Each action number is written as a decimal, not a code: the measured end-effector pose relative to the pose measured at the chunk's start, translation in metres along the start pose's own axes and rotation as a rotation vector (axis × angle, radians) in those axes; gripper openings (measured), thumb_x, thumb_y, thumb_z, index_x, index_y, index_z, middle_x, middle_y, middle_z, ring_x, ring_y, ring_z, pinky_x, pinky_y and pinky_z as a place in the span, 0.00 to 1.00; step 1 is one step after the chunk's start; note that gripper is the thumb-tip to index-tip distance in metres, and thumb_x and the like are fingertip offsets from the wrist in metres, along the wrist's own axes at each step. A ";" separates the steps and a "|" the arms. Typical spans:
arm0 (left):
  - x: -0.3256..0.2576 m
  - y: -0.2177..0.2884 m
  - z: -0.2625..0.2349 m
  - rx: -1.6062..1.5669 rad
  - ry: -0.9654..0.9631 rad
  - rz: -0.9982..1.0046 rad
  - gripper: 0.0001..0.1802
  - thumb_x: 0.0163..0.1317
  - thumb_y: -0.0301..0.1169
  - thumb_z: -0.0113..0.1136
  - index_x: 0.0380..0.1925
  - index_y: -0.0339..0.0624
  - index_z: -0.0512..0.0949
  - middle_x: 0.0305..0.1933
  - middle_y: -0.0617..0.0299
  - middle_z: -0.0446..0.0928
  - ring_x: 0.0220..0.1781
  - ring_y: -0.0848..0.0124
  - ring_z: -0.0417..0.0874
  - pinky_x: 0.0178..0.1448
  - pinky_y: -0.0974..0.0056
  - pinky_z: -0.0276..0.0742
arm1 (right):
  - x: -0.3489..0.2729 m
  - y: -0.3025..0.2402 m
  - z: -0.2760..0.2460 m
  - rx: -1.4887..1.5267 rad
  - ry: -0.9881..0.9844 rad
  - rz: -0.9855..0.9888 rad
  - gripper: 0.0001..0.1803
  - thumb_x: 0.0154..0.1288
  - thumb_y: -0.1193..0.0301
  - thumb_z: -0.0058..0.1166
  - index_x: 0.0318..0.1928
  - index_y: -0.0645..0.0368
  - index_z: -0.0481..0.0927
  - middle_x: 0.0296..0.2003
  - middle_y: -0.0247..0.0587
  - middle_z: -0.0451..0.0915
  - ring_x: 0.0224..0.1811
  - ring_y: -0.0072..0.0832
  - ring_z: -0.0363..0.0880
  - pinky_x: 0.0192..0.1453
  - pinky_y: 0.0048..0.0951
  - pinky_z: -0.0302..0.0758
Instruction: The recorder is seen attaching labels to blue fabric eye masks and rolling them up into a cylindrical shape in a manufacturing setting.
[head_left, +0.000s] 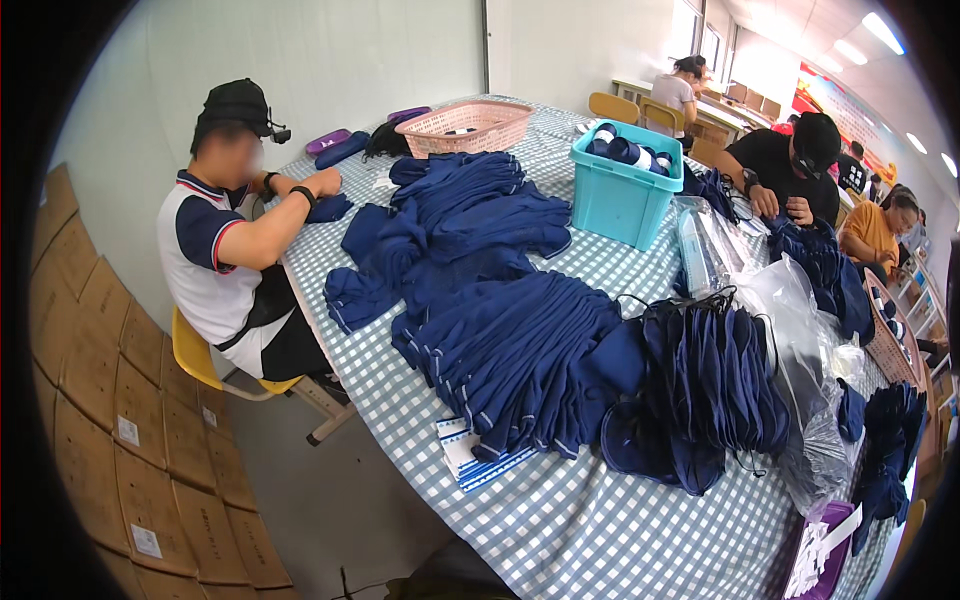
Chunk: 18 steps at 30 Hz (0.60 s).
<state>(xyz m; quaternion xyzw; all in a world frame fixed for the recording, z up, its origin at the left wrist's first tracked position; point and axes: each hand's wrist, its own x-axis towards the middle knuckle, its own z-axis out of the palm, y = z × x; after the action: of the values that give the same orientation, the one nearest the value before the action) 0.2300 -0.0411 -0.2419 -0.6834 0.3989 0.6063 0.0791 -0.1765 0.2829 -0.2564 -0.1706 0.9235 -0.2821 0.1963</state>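
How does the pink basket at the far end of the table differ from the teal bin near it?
The pink basket is low, wide and woven with open holes; the teal bin is taller, boxy and solid-walled. The basket looks nearly empty, with only a small item inside, while the bin is filled to the rim with rolled dark blue and white pieces. Both stand open-topped on the checked tablecloth, beside piles of navy garments.

A heap of folded navy blue garments (505,345) with thin pale stripes lies overlapping across the checked table (560,520).
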 end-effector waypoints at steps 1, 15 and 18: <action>0.000 0.001 0.000 -0.001 0.001 -0.004 0.16 0.66 0.36 0.60 0.47 0.38 0.82 0.47 0.53 0.84 0.47 0.58 0.85 0.52 0.56 0.80 | 0.000 0.000 0.000 -0.001 -0.002 0.001 0.16 0.77 0.61 0.46 0.41 0.62 0.79 0.26 0.40 0.78 0.27 0.29 0.75 0.33 0.29 0.70; -0.011 0.013 0.000 0.031 -0.022 -0.005 0.17 0.66 0.36 0.61 0.50 0.36 0.82 0.49 0.51 0.84 0.49 0.55 0.84 0.53 0.55 0.81 | -0.012 0.009 -0.012 -0.007 -0.012 0.029 0.16 0.77 0.61 0.46 0.42 0.62 0.79 0.26 0.39 0.78 0.26 0.29 0.75 0.32 0.29 0.70; -0.012 0.013 0.000 0.039 -0.030 0.002 0.18 0.66 0.36 0.61 0.50 0.36 0.82 0.49 0.51 0.83 0.50 0.54 0.84 0.53 0.54 0.81 | -0.018 0.012 -0.014 -0.005 -0.004 0.032 0.16 0.77 0.61 0.46 0.42 0.62 0.79 0.26 0.39 0.78 0.26 0.29 0.75 0.32 0.29 0.70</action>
<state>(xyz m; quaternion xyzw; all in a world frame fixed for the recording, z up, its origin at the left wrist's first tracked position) 0.2223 -0.0450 -0.2262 -0.6723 0.4100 0.6085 0.0979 -0.1701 0.3064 -0.2481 -0.1569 0.9263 -0.2763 0.2024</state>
